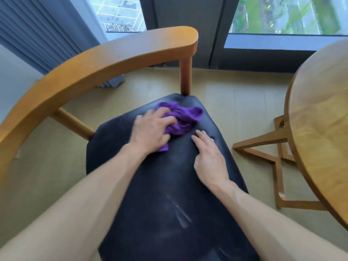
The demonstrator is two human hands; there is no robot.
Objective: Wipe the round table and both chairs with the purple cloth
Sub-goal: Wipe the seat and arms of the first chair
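From the head view, a person is leaning over a chair point(79, 76) with a curved wooden back rail and a black padded seat point(160, 185). The left hand point(150, 131) is lying on the purple cloth point(183, 117), fingers bent over the bunched fabric and gripping it against the far part of the seat, close to the rear post of the chair. The cloth is crumpled, most of it showing beyond the fingers and a small corner sticking out under the heel of the hand. The hand is slightly blurred.

The right hand point(209, 159) is resting flat on the seat just beside the cloth, fingers straight and close together, holding nothing; its fingertips are lying near the cloth's edge, and whether they are touching it cannot be told. Both bare forearms are reaching in from the bottom of the frame.

A pale streak is showing on the near half of the seat. The round table point(320, 117), in the same light wood, is standing to the right of the chair, apart from it, with its crossed wooden base point(263, 146) sitting on the beige floor point(235, 102). Behind the chair, a grey curtain point(37, 29) is hanging at the left and a window point(286, 15) is running along the top.
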